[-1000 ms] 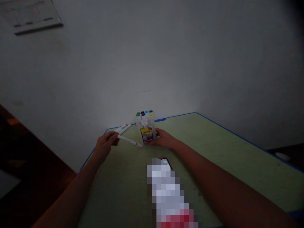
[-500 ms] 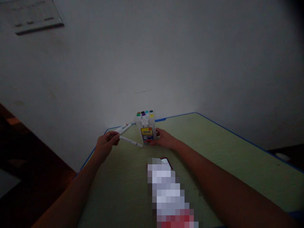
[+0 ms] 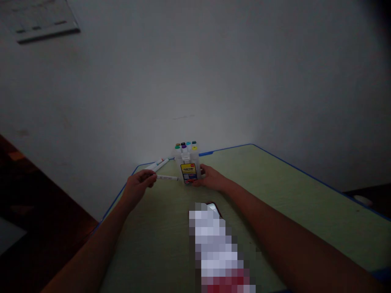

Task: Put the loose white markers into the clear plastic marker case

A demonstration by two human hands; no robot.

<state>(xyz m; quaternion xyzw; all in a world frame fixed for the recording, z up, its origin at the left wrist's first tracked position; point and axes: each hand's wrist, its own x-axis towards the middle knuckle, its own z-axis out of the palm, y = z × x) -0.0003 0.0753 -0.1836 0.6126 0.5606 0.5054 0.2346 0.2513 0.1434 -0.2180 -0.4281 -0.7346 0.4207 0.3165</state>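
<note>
- Two hands are at work at the far end of the green table (image 3: 275, 191): my left hand (image 3: 139, 185) pinches a white marker (image 3: 167, 178) by one end, its body lying nearly level and pointing at the marker box (image 3: 187, 165).
- My right hand (image 3: 212, 179) is closed on the box's right side, holding it upright; coloured caps show at its top and a yellow label on its front.
- Two more loose markers (image 3: 159, 165) lie just behind my left hand, near the table's blue back edge.
- I see open green surface to the right; a blurred patch lies nearer to me.
</note>
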